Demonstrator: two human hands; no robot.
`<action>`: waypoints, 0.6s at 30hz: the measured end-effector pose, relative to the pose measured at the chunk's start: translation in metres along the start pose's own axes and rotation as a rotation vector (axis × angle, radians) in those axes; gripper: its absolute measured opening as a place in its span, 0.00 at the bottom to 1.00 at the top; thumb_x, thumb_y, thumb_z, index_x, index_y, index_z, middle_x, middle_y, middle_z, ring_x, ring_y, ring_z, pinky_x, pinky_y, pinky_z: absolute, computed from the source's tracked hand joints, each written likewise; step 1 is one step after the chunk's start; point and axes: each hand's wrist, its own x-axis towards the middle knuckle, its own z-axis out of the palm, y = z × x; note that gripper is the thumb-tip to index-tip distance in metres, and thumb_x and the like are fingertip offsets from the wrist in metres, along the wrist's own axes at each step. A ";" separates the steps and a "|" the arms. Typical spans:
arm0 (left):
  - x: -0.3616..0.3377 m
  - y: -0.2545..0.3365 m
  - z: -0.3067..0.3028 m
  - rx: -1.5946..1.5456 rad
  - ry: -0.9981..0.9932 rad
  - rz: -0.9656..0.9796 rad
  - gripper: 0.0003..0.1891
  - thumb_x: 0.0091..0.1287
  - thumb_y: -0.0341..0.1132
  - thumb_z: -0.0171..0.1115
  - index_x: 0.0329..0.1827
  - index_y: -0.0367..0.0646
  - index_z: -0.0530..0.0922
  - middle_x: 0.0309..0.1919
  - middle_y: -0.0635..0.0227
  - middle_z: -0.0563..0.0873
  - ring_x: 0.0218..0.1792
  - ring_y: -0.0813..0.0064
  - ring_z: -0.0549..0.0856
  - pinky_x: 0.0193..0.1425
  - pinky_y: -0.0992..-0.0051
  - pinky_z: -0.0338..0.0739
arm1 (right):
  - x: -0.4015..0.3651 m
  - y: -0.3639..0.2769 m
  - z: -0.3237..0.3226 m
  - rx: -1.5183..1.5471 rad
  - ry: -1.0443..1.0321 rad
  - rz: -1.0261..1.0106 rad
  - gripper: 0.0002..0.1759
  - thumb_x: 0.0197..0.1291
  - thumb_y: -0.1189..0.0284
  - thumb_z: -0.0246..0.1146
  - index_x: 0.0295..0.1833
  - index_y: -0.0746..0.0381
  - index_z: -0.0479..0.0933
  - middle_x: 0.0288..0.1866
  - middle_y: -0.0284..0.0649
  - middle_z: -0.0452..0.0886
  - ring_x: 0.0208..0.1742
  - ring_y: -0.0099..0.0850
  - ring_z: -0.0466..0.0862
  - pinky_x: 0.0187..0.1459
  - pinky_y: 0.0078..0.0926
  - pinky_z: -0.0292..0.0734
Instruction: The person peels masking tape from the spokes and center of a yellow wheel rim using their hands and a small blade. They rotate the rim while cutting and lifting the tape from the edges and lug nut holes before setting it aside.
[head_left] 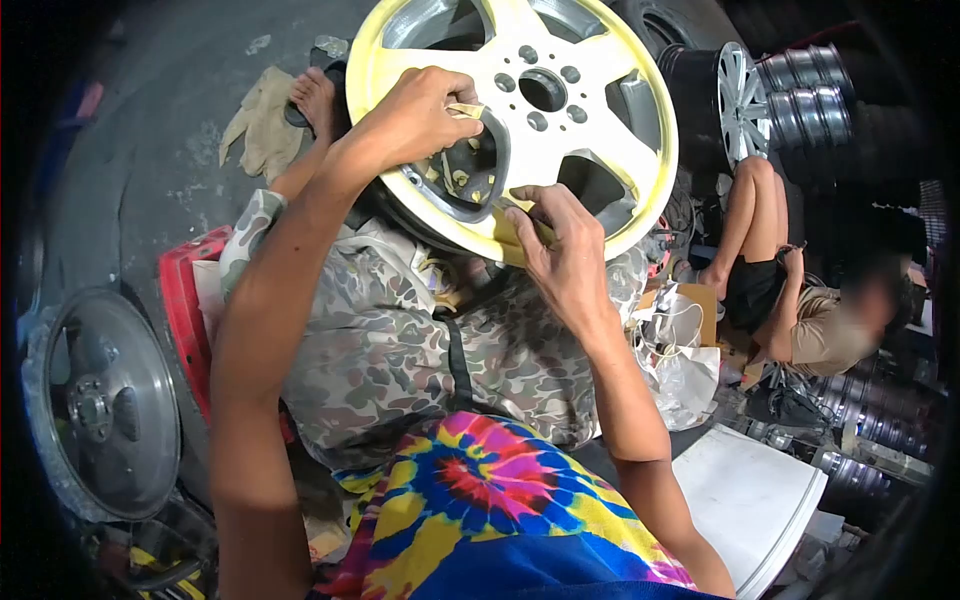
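A car wheel rim with five spokes tilts over my lap, its face pale yellow and white and the spoke openings dark grey. At the opening on its near left side, my left hand pinches a small yellow strip of what looks like masking tape. My right hand is closed at the near edge of the same opening, thumb and fingertips against the yellow face. Whatever sits between those fingertips is too small to make out. Yellow scraps show through the opening.
Left of my legs are a red plastic stool and a bare grey wheel. A beige cloth lies on the floor. At right, another person sits near stacked rims; a white panel is closer.
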 end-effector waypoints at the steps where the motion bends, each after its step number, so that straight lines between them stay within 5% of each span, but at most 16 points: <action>1: 0.000 0.000 -0.003 -0.030 -0.043 -0.061 0.15 0.70 0.37 0.74 0.43 0.30 0.85 0.28 0.64 0.88 0.25 0.78 0.84 0.33 0.71 0.80 | 0.000 -0.002 0.006 0.020 0.026 -0.001 0.06 0.68 0.78 0.68 0.48 0.68 0.81 0.39 0.52 0.81 0.38 0.56 0.84 0.41 0.48 0.79; 8: 0.003 0.009 -0.010 -0.108 -0.004 -0.173 0.19 0.72 0.43 0.75 0.38 0.31 0.84 0.26 0.67 0.86 0.24 0.79 0.82 0.32 0.73 0.78 | -0.005 -0.020 0.021 -0.169 0.000 0.045 0.09 0.59 0.78 0.71 0.42 0.68 0.79 0.38 0.53 0.81 0.36 0.60 0.85 0.40 0.54 0.81; 11: 0.007 0.010 -0.019 0.236 0.200 0.035 0.20 0.70 0.45 0.76 0.36 0.33 0.82 0.23 0.70 0.80 0.27 0.80 0.77 0.34 0.73 0.75 | 0.000 -0.017 0.034 -0.117 -0.010 0.058 0.08 0.59 0.78 0.70 0.41 0.68 0.79 0.38 0.55 0.82 0.37 0.60 0.85 0.40 0.54 0.81; 13: 0.010 0.002 -0.028 0.243 0.324 0.113 0.19 0.66 0.45 0.73 0.37 0.34 0.82 0.22 0.56 0.80 0.25 0.72 0.78 0.36 0.69 0.76 | 0.002 -0.023 0.033 -0.102 0.013 0.086 0.07 0.61 0.78 0.70 0.41 0.68 0.80 0.37 0.55 0.83 0.37 0.59 0.85 0.41 0.54 0.81; 15: 0.011 -0.006 -0.038 0.068 0.359 0.191 0.15 0.65 0.42 0.73 0.36 0.36 0.82 0.22 0.68 0.79 0.27 0.81 0.74 0.34 0.71 0.73 | 0.000 -0.028 0.024 0.056 0.124 0.051 0.07 0.63 0.78 0.69 0.44 0.68 0.81 0.38 0.55 0.83 0.37 0.59 0.85 0.41 0.53 0.81; 18: 0.005 0.000 -0.055 -0.014 0.285 0.029 0.16 0.67 0.43 0.77 0.37 0.37 0.86 0.26 0.74 0.84 0.28 0.83 0.79 0.35 0.76 0.74 | -0.019 -0.028 0.015 0.195 0.201 0.061 0.06 0.68 0.76 0.68 0.48 0.67 0.83 0.41 0.54 0.85 0.40 0.56 0.88 0.42 0.48 0.82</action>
